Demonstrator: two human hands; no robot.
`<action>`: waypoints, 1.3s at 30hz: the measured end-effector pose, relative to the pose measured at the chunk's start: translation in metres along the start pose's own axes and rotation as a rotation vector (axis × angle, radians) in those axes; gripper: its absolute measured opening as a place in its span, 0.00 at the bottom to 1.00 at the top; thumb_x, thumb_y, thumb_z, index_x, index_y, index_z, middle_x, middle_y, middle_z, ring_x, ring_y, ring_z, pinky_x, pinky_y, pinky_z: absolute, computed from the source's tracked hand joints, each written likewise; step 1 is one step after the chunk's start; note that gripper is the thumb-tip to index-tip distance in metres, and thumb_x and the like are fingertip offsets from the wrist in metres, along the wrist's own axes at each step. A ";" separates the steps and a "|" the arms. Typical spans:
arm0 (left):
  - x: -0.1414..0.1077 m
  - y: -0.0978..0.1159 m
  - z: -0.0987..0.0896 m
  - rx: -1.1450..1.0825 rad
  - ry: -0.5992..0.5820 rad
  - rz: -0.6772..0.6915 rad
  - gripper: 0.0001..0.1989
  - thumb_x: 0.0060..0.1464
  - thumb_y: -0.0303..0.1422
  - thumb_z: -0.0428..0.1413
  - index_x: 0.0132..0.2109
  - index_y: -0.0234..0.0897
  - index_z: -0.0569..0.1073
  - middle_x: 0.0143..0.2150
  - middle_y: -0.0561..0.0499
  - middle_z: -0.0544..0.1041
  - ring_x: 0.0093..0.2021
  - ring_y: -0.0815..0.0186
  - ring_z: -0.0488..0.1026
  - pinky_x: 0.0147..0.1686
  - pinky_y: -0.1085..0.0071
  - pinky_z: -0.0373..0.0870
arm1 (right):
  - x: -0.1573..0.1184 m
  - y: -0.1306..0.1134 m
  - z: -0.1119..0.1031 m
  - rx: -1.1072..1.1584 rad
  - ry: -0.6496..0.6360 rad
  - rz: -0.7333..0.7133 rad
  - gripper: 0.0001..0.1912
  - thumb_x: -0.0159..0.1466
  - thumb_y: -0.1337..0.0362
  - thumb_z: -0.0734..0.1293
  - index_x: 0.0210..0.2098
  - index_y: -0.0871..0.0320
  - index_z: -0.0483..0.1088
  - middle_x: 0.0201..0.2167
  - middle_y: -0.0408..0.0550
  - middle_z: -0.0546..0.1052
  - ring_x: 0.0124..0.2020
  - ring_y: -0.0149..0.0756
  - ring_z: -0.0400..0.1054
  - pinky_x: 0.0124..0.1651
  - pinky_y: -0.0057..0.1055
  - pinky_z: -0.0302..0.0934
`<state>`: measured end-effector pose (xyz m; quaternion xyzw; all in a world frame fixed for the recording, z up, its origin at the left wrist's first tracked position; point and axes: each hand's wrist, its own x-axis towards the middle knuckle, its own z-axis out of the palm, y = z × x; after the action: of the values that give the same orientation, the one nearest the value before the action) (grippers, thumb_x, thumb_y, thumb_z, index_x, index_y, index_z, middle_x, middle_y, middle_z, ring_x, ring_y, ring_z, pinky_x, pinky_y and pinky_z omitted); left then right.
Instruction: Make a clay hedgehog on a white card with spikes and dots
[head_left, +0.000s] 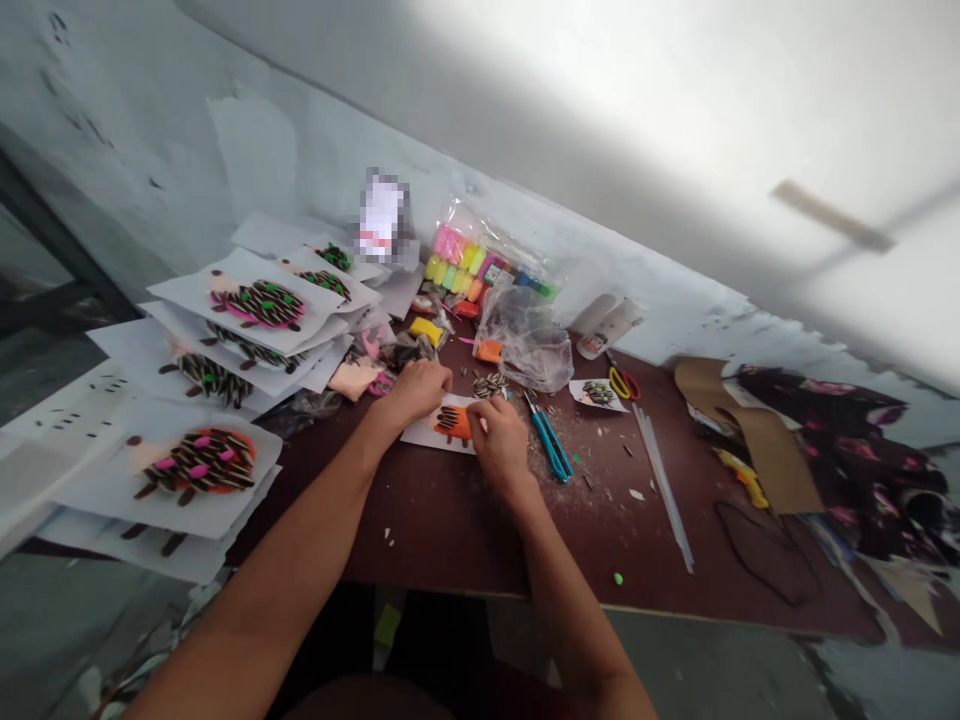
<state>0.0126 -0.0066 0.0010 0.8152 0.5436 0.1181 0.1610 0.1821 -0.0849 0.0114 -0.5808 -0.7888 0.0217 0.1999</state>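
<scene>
A small white card lies on the dark red table, bearing an orange clay hedgehog shape with dark striped seeds on its left part. My left hand rests at the card's upper left, fingers curled together; what they hold, if anything, is hidden. Over the card's right side, my right hand has its fingers pinched close to the orange clay, and anything between them is too small to make out. Just beyond the hands sits a small heap of striped seeds. Blue-handled pliers lie right of my right hand.
Stacked sheets with finished seed hedgehogs fill the left. Coloured clay packs and a crumpled plastic bag stand along the wall. Rightward lie scissors, a small hedgehog card, glue sticks and a yellow glue gun.
</scene>
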 end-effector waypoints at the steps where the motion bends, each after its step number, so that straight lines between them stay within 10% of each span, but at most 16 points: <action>1: 0.000 0.000 0.000 0.003 0.001 -0.001 0.14 0.55 0.22 0.51 0.40 0.36 0.81 0.42 0.42 0.82 0.45 0.57 0.77 0.45 0.66 0.68 | 0.005 0.006 -0.003 -0.034 0.001 0.055 0.12 0.70 0.66 0.62 0.38 0.54 0.78 0.37 0.48 0.77 0.40 0.36 0.69 0.42 0.28 0.58; 7: 0.001 -0.002 0.001 0.002 0.009 0.012 0.14 0.54 0.22 0.51 0.40 0.37 0.81 0.41 0.43 0.82 0.45 0.58 0.77 0.45 0.68 0.69 | 0.038 0.033 -0.008 -0.224 -0.105 0.250 0.13 0.71 0.63 0.62 0.43 0.54 0.80 0.41 0.51 0.78 0.45 0.39 0.69 0.44 0.29 0.58; 20: 0.001 -0.003 0.002 -0.014 0.016 0.009 0.15 0.54 0.22 0.51 0.40 0.37 0.81 0.41 0.43 0.82 0.45 0.59 0.77 0.45 0.67 0.69 | 0.057 0.046 0.004 -0.288 -0.117 0.173 0.09 0.68 0.64 0.66 0.40 0.55 0.80 0.40 0.54 0.78 0.43 0.41 0.69 0.41 0.31 0.59; 39: 0.001 -0.002 0.000 -0.034 -0.009 -0.008 0.14 0.54 0.23 0.51 0.40 0.37 0.81 0.42 0.43 0.82 0.45 0.59 0.76 0.46 0.67 0.68 | 0.019 0.020 -0.003 0.287 0.058 0.027 0.10 0.67 0.68 0.61 0.40 0.58 0.75 0.38 0.49 0.77 0.38 0.36 0.69 0.42 0.30 0.62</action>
<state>0.0108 -0.0048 0.0002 0.8107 0.5441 0.1230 0.1778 0.1964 -0.0615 0.0144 -0.5574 -0.7634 0.1203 0.3034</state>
